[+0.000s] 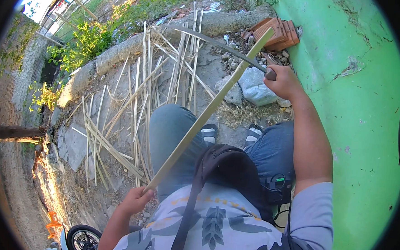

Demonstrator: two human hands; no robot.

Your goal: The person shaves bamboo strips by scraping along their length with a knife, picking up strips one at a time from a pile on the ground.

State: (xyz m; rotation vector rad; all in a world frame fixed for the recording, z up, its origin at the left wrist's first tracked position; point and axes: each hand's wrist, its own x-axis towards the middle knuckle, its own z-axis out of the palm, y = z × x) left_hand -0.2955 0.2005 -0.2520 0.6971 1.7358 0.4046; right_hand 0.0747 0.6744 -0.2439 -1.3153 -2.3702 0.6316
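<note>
My left hand (135, 200) is closed around the near end of a long, flat, pale bamboo strip (195, 127). The strip slants up and to the right across my left knee, its far end close to the green wall. In my right hand (284, 83) is the dark handle of a long machete (217, 45), whose slightly curved grey blade points away to the left. Blade and strip cross near the handle; whether they touch I cannot tell. Many thin split bamboo strips (138, 94) lie criss-crossed on the ground ahead and to the left.
A green wall (340, 132) rises close on my right. Stacked clay roof tiles (279, 35) and a pale rock (257, 87) sit beside it. A low stone kerb (113, 52) curves behind the strips. At the lower left stands a motorbike wheel (83, 241). My bag (227, 165) rests in my lap.
</note>
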